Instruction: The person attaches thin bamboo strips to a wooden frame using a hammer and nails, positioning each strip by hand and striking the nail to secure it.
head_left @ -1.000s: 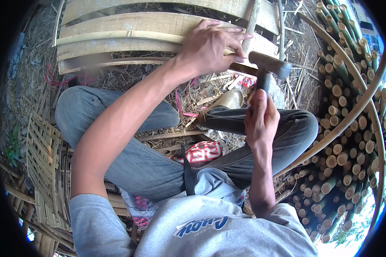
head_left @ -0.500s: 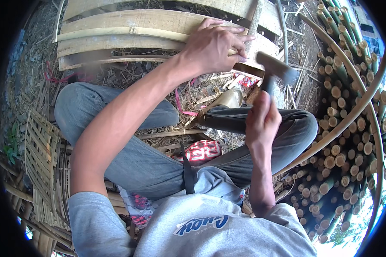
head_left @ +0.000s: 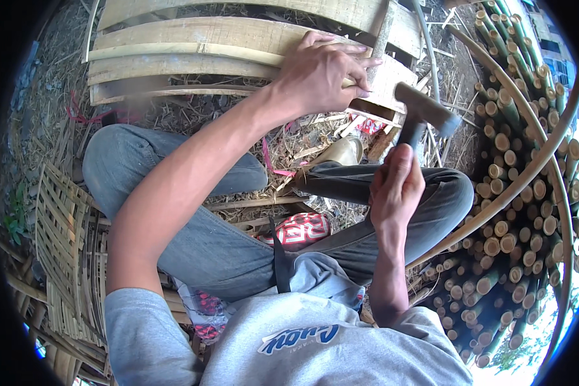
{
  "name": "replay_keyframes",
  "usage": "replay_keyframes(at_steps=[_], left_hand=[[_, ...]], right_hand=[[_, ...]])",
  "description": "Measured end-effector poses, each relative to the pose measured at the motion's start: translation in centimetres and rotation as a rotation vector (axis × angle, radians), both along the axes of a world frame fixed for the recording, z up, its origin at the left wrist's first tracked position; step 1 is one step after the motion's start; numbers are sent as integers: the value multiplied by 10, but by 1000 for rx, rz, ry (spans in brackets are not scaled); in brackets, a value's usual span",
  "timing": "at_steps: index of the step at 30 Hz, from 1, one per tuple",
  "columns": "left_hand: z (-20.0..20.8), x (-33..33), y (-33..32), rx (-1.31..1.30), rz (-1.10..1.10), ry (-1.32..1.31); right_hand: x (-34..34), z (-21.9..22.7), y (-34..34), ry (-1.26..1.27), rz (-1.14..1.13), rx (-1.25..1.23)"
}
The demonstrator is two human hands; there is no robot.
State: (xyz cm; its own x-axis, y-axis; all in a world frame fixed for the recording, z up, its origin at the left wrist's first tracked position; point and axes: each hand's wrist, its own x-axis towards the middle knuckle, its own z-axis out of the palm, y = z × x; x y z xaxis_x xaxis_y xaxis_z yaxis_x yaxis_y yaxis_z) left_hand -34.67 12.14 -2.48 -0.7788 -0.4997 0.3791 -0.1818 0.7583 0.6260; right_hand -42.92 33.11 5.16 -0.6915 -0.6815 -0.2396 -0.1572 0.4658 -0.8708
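Note:
My right hand [head_left: 397, 190] grips the dark handle of a hammer [head_left: 426, 108], whose metal head is raised above my right thigh, apart from the wood. My left hand [head_left: 325, 74] is bent over a narrow bamboo strip [head_left: 241, 54], fingers pressing it near its right end. Those fingertips lie beside a greyish crosspiece stick [head_left: 384, 32], which runs across the pale wide slats [head_left: 193, 31]. Whether a nail is between my left fingers is hidden.
Cut bamboo poles [head_left: 511, 219] are stacked at the right, with a long curved pole [head_left: 514, 190] in front. Woven bamboo panels [head_left: 64, 238] lie at the left. A red and white packet [head_left: 302, 230] sits between my legs. Straw and pink string [head_left: 270, 157] litter the ground.
The hammer and my right hand have shifted slightly to the right and down, away from the slats. My left hand stays on the bamboo strip.

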Motion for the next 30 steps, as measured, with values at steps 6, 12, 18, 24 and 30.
replay_keyframes(at_steps=[6,12,18,24,30], left_hand=[[-3,-2,1,-38,1,4],[-3,-2,0,-14,-2,-14],[-6,0,0,-30,11,-16],[0,-2,3,17,8,-54],[-3,-3,3,-26,6,10]], right_hand=[[-4,-11,-1,110,109,139],[11,-3,6,95,-21,-215],[11,16,-6,101,-25,82],[5,10,-14,248,133,291],[9,12,0,59,-68,-88]])
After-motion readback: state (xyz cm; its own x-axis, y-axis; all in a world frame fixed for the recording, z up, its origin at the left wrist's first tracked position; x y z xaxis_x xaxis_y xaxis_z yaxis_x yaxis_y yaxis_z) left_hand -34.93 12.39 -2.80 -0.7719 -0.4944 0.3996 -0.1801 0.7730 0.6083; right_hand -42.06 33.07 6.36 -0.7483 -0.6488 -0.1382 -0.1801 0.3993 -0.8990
